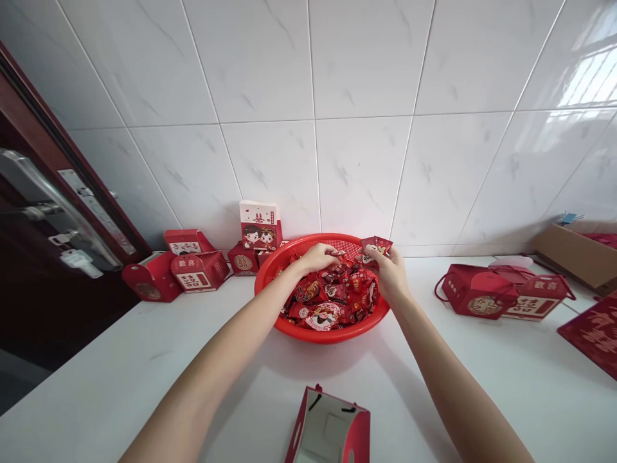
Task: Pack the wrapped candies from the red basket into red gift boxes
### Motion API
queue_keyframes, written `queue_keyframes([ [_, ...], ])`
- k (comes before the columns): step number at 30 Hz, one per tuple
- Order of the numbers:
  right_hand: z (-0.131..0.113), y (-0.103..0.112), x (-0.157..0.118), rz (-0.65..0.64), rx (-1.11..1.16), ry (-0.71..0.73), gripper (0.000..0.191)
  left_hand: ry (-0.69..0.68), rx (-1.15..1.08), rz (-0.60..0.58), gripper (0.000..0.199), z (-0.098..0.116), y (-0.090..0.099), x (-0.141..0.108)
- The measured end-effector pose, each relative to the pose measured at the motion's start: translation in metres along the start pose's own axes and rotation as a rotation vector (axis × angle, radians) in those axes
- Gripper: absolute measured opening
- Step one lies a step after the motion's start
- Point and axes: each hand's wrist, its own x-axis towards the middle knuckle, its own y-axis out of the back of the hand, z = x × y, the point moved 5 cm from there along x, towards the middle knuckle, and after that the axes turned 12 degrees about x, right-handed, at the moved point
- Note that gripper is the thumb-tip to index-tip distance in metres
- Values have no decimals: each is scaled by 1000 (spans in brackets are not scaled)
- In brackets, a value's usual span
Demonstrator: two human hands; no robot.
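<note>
A red plastic basket (332, 335) full of red wrapped candies (332, 292) sits on the white counter in front of me. Over its far right rim, my right hand (393, 276) pinches a wrapped candy (375, 248) between thumb and fingers. My left hand (315, 259) reaches over the basket's left side, fingers closed on a small wrapped candy (339, 253) that is partly hidden by them. Nearer to me, between my forearms, lies an open red gift box (359, 432) with a pale inside; its lower part is cut off by the frame.
Several red gift boxes (197, 271) stand at the left by the door (29, 270). Behind the basket, a white and red printed box (260, 225) rests on another. More handled gift boxes (479, 292) and a cardboard carton (576, 257) occupy the right. A tiled wall (361, 167) bounds the counter.
</note>
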Motion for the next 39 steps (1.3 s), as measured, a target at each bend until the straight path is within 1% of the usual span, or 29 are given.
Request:
queue_keyframes([
  [4,-1,0,0,13,-7,14,29,81,226,26,14,-10,3,-2],
  [7,-2,0,0,23,-9,5,29,143,344,33,29,-16,7,-3],
  [9,-2,1,-1,33,-2,-7,30,151,380,33,40,-16,11,-4],
  [10,-2,1,-1,36,0,-12,30,140,386,17,40,-15,13,-4],
  [12,-2,1,0,37,0,-15,30,89,381,-64,29,-11,13,-6],
  [14,-2,1,0,31,-8,-14,29,20,364,-195,17,-6,10,-10],
  [16,-2,1,0,22,-15,-13,28,-36,351,-306,12,0,5,-16],
  [17,-1,1,0,17,-17,-13,28,-53,348,-333,12,3,3,-19],
  [22,-1,1,0,12,-17,-18,27,-124,313,-317,19,15,-1,-23],
  [24,-1,0,0,9,-22,-19,27,-159,285,-339,19,18,-1,-24],
  [25,-2,0,0,4,-25,-18,27,-179,276,-376,18,18,-3,-25],
  [27,-2,-1,0,-7,-31,-15,27,-207,296,-500,20,17,-7,-32],
  [28,-3,-2,-1,-10,-34,-14,27,-208,331,-565,26,16,-9,-36],
  [30,-3,-2,-1,-9,-37,-18,27,-192,453,-653,50,15,-13,-46],
  [32,-2,-3,-2,-6,-35,-27,26,-165,617,-643,76,16,-16,-55],
  [33,-2,-3,-2,-6,-34,-31,26,-162,690,-627,86,19,-17,-59],
  [34,-2,-4,-2,-7,-33,-33,26,-165,746,-609,91,21,-19,-63],
  [35,-2,-4,-2,-8,-32,-34,26,-173,777,-585,92,24,-21,-65],
  [37,-2,-4,-2,-10,-34,-33,26,-195,775,-521,85,29,-22,-67],
  [39,-2,-4,-2,-13,-38,-34,25,-198,738,-404,63,30,-20,-62],
])
